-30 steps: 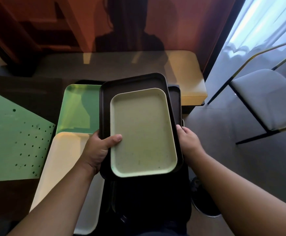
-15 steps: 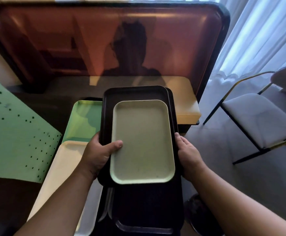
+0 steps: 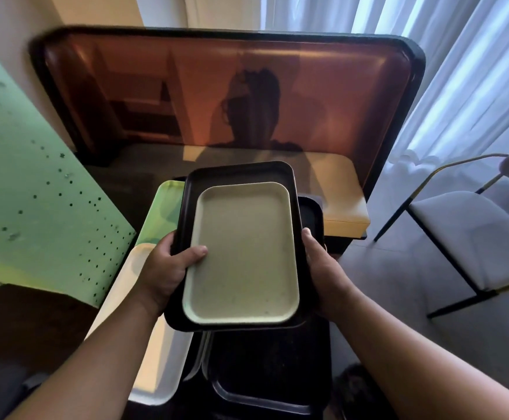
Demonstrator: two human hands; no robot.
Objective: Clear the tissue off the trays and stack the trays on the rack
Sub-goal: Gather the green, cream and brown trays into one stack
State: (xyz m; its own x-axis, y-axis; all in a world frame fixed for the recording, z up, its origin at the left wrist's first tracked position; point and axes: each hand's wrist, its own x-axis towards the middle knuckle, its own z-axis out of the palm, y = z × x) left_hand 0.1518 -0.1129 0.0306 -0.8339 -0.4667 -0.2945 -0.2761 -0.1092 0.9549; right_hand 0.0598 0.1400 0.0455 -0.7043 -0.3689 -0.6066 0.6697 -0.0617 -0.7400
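A pale cream tray [image 3: 242,253] lies inside a larger black tray [image 3: 241,174], and I hold the pair up in front of me. My left hand [image 3: 168,268] grips their left edge, thumb on the cream tray. My right hand [image 3: 323,268] grips the black tray's right edge. Below them lie more trays: a green tray [image 3: 164,213], a white tray [image 3: 153,359] and black trays [image 3: 265,389]. No tissue shows on any tray.
A green dotted board [image 3: 35,213] lies on the dark table at left. Ahead stands a bench with a tan seat [image 3: 344,201] and a brown glossy back [image 3: 217,95]. A grey chair [image 3: 471,237] stands at right before white curtains [image 3: 429,56].
My view has tilted upward, showing more of the bench back and curtains. The held trays have risen slightly; both hands keep the same grip.
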